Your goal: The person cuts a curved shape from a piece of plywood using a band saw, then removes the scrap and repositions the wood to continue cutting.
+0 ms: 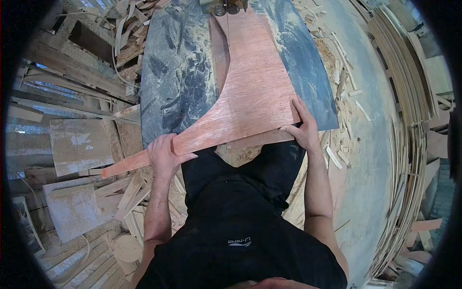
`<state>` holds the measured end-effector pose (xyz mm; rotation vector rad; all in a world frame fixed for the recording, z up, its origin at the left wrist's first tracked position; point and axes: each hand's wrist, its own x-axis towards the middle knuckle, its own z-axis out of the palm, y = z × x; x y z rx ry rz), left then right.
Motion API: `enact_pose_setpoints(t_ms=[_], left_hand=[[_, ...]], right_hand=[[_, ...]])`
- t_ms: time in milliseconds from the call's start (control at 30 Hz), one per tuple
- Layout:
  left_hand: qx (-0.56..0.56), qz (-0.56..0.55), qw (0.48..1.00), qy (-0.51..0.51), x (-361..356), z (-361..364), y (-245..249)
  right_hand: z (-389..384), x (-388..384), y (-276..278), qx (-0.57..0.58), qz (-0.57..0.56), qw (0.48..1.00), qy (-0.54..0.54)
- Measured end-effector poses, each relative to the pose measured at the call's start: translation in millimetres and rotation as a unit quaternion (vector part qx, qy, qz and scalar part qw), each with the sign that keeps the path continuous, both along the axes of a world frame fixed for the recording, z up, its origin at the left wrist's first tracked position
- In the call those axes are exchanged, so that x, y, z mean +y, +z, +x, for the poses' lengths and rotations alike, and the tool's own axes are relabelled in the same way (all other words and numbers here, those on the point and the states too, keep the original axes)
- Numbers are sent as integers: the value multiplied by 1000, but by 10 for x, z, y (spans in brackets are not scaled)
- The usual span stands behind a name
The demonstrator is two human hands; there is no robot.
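A large reddish plywood piece (255, 72) with a curved left edge lies on the dusty dark machine table (178, 72). Its narrow arm reaches out past the table at the lower left. My left hand (164, 154) is wrapped over that narrow arm, thumb pointing right. At the wide part's lower right corner, my right hand (304, 129) grips the edge, fingers on top and thumb at the near edge. The thin saw blade (228, 29) stands at the piece's far left edge, under the blade guide (226, 8). Another board shows beneath the piece.
Wood offcuts (130, 43) and sawdust lie left of the table, with more scraps (341, 86) on the floor at right. Square boards (82, 144) lie at left. A tall stack of curved thin sheets (409, 82) stands at the far right.
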<state>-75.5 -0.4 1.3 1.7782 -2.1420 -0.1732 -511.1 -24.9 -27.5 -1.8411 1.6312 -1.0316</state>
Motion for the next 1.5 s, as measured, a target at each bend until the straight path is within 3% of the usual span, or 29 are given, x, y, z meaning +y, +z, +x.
enact_pose_setpoints(t_ms=[833, 1033, 1100, 1167, 1233, 1267, 1300, 1333, 1433, 1500], left_hand=[[8, 22, 1000, 5, -30, -55, -9], [59, -86, 995, 3, 22, 344, 7], [18, -211, 962, 174, 96, 1004, -305], [-27, -243, 909, 338, 210, 1490, -158], [-172, -211, 826, 493, 496, 2405, -617], [35, -192, 834, 516, 556, 2526, -650], [241, -163, 806, 515, 585, 2607, -669], [435, -124, 744, 492, 616, 2703, -705], [665, -59, 643, 375, 655, 2992, -946], [672, -83, 623, 392, 632, 3115, -1056]], right_hand=[[-36, -108, 77, -9, 28, 1000, 3], [-61, -120, 48, -16, 15, 1000, 14], [-66, -120, 24, -10, 11, 1000, 17], [-53, -114, 30, -4, -1, 1000, 14], [-41, -99, 15, 8, -11, 1000, 8], [-46, -78, -17, 17, -15, 1000, 2], [-48, -62, -36, 27, -19, 999, -5], [-40, -41, -42, 26, -24, 999, -8], [7, -15, -36, 40, -39, 998, -9], [29, -7, 23, 69, -50, 996, -9]])
